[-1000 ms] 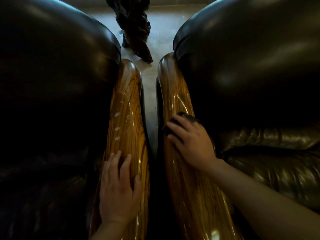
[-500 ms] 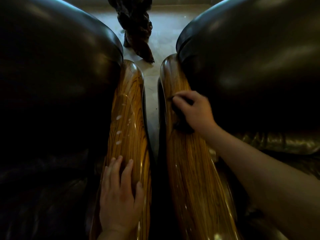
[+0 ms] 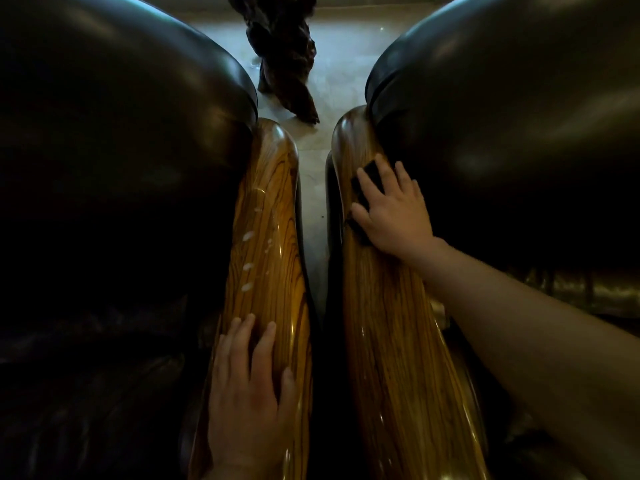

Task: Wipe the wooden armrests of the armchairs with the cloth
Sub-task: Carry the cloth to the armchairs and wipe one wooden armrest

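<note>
Two glossy wooden armrests run side by side away from me. On the right armrest (image 3: 391, 341), my right hand (image 3: 394, 209) presses a dark cloth (image 3: 365, 178) flat against the far part of the wood; the cloth shows only between and under my fingers. The left armrest (image 3: 266, 258) carries several pale smudges along its middle. Near its close end, my left hand (image 3: 249, 386) lies flat on the wood with fingers spread and nothing in it.
Dark leather armchair backs bulge on the left (image 3: 114, 133) and right (image 3: 512, 126). A narrow gap (image 3: 313, 216) with pale floor separates the armrests. A dark gnarled wooden piece (image 3: 284, 60) stands on the floor beyond them.
My right hand has slid the cloth farther up the right armrest, away from me, and its fingers have flattened out. My left hand has stayed in place.
</note>
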`<action>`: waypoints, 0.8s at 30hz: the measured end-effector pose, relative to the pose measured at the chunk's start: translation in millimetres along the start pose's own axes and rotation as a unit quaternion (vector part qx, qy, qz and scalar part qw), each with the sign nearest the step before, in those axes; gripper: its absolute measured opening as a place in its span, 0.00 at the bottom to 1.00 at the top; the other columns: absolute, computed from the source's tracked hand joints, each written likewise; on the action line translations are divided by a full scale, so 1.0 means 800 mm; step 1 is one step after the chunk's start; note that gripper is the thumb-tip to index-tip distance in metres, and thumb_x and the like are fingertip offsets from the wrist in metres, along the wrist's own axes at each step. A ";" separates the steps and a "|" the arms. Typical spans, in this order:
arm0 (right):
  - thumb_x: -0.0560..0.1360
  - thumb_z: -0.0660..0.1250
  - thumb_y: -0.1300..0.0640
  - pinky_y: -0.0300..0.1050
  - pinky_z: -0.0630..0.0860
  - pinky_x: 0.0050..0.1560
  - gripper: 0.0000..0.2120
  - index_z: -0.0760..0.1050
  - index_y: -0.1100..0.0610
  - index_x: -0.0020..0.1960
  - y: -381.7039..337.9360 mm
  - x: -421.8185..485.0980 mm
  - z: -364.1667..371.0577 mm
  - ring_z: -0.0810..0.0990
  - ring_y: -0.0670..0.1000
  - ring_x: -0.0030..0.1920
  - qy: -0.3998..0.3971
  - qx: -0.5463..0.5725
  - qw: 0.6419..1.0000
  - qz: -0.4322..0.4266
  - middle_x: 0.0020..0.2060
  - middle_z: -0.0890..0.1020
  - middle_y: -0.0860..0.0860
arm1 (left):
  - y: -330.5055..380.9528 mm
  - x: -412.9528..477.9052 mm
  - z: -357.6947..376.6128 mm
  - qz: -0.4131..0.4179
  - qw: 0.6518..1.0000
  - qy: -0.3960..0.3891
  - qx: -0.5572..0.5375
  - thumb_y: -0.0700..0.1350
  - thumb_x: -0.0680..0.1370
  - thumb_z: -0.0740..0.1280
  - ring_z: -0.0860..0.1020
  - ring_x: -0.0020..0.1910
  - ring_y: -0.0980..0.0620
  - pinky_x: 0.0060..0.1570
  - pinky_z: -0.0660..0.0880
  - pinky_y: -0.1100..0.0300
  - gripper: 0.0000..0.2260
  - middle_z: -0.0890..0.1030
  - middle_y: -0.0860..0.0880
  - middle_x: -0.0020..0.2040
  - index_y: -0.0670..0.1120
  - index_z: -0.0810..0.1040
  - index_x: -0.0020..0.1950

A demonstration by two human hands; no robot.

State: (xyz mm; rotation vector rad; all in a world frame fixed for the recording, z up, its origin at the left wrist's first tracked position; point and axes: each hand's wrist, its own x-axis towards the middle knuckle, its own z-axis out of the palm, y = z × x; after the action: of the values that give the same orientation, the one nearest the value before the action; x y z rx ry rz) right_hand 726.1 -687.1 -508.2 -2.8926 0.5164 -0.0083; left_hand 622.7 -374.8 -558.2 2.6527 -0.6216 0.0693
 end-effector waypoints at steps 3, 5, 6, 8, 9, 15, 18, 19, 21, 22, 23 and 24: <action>0.78 0.52 0.36 0.63 0.48 0.76 0.32 0.53 0.45 0.79 -0.012 0.007 0.004 0.45 0.59 0.79 0.003 -0.024 1.000 -0.012 0.81 0.48 0.50 | -0.002 0.000 0.003 -0.002 1.000 0.001 0.005 0.55 0.76 0.58 0.54 0.78 0.49 0.74 0.57 0.44 0.26 0.64 0.45 0.76 0.49 0.66 0.73; 0.77 0.52 0.35 0.61 0.49 0.76 0.32 0.54 0.43 0.78 -0.012 -0.040 0.015 0.47 0.57 0.79 0.028 -0.038 0.997 -0.059 0.80 0.50 0.49 | -0.001 -0.001 0.004 -0.006 1.000 -0.003 0.004 0.55 0.75 0.58 0.55 0.78 0.48 0.73 0.58 0.42 0.26 0.63 0.45 0.76 0.49 0.66 0.73; 0.78 0.52 0.35 0.60 0.49 0.76 0.31 0.54 0.43 0.78 -0.009 -0.074 0.023 0.48 0.56 0.79 0.043 -0.041 0.994 -0.091 0.80 0.50 0.48 | 0.001 -0.001 0.003 -0.009 1.000 -0.005 0.004 0.55 0.75 0.58 0.55 0.78 0.48 0.73 0.59 0.42 0.27 0.63 0.45 0.76 0.49 0.66 0.73; 0.78 0.51 0.32 0.61 0.52 0.76 0.33 0.52 0.42 0.79 0.002 -0.135 0.036 0.47 0.55 0.80 0.045 -0.036 0.989 -0.135 0.80 0.50 0.47 | 0.005 0.001 0.001 -0.012 1.000 -0.002 -0.002 0.55 0.75 0.58 0.54 0.78 0.49 0.73 0.58 0.43 0.27 0.63 0.46 0.76 0.50 0.66 0.73; 0.77 0.51 0.30 0.62 0.53 0.76 0.35 0.50 0.41 0.79 0.014 -0.140 0.038 0.47 0.55 0.80 0.037 -0.025 0.990 -0.135 0.80 0.49 0.47 | 0.006 0.002 0.000 -0.010 1.000 0.003 -0.007 0.54 0.75 0.58 0.53 0.78 0.51 0.73 0.57 0.43 0.26 0.63 0.46 0.76 0.49 0.66 0.73; 0.68 0.52 0.22 0.62 0.46 0.76 0.48 0.45 0.44 0.79 -0.001 -0.023 0.018 0.40 0.59 0.79 -0.001 -0.003 0.999 0.032 0.80 0.43 0.49 | 0.007 0.002 -0.006 -0.010 1.000 0.008 -0.004 0.54 0.76 0.58 0.56 0.78 0.48 0.72 0.59 0.42 0.26 0.64 0.45 0.76 0.48 0.67 0.73; 0.69 0.52 0.24 0.64 0.46 0.76 0.44 0.48 0.43 0.79 -0.016 -0.036 0.023 0.42 0.59 0.79 0.012 -0.028 1.000 -0.001 0.80 0.45 0.49 | 0.007 0.001 -0.006 -0.010 1.000 0.006 0.000 0.54 0.76 0.58 0.58 0.78 0.45 0.74 0.57 0.44 0.26 0.64 0.44 0.76 0.48 0.66 0.73; 0.70 0.52 0.26 0.64 0.48 0.76 0.42 0.49 0.42 0.79 -0.015 -0.061 0.027 0.44 0.58 0.79 0.023 -0.026 0.999 -0.024 0.80 0.47 0.49 | 0.007 0.001 -0.007 -0.010 1.000 0.006 0.000 0.53 0.76 0.58 0.58 0.78 0.45 0.74 0.57 0.44 0.26 0.64 0.44 0.76 0.48 0.66 0.73; 0.74 0.52 0.29 0.63 0.50 0.76 0.37 0.52 0.41 0.79 -0.012 -0.136 0.039 0.45 0.58 0.80 0.048 -0.013 0.996 -0.081 0.81 0.48 0.49 | 0.010 0.002 -0.009 -0.012 1.000 0.004 -0.001 0.53 0.76 0.58 0.58 0.78 0.45 0.74 0.57 0.44 0.26 0.64 0.44 0.76 0.48 0.66 0.73; 0.75 0.52 0.30 0.64 0.51 0.75 0.36 0.53 0.42 0.79 -0.009 -0.183 0.049 0.46 0.58 0.80 0.049 -0.008 0.992 -0.119 0.81 0.49 0.48 | 0.011 0.003 -0.010 -0.015 1.000 0.002 -0.002 0.54 0.76 0.58 0.58 0.78 0.44 0.73 0.58 0.43 0.26 0.63 0.44 0.76 0.48 0.66 0.73; 0.75 0.53 0.31 0.64 0.51 0.75 0.35 0.55 0.43 0.79 -0.006 -0.232 0.060 0.46 0.58 0.80 0.045 -0.006 0.986 -0.163 0.81 0.49 0.48 | 0.011 0.003 -0.010 -0.020 1.000 0.000 -0.004 0.54 0.76 0.58 0.58 0.77 0.44 0.72 0.59 0.42 0.26 0.63 0.45 0.76 0.48 0.65 0.73; 0.75 0.56 0.32 0.65 0.52 0.75 0.35 0.56 0.44 0.79 -0.001 -0.276 0.071 0.48 0.59 0.80 0.041 -0.009 0.978 -0.205 0.81 0.50 0.49 | 0.012 0.003 -0.010 -0.025 1.000 -0.003 -0.007 0.54 0.76 0.58 0.58 0.77 0.44 0.71 0.61 0.41 0.26 0.62 0.45 0.76 0.49 0.65 0.74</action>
State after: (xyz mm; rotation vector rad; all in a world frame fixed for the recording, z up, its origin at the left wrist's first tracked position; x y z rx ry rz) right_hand 521.3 -599.3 -557.0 -2.9686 -0.0759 -0.1848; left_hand 620.9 -379.9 -547.1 2.6533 -0.5561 0.0427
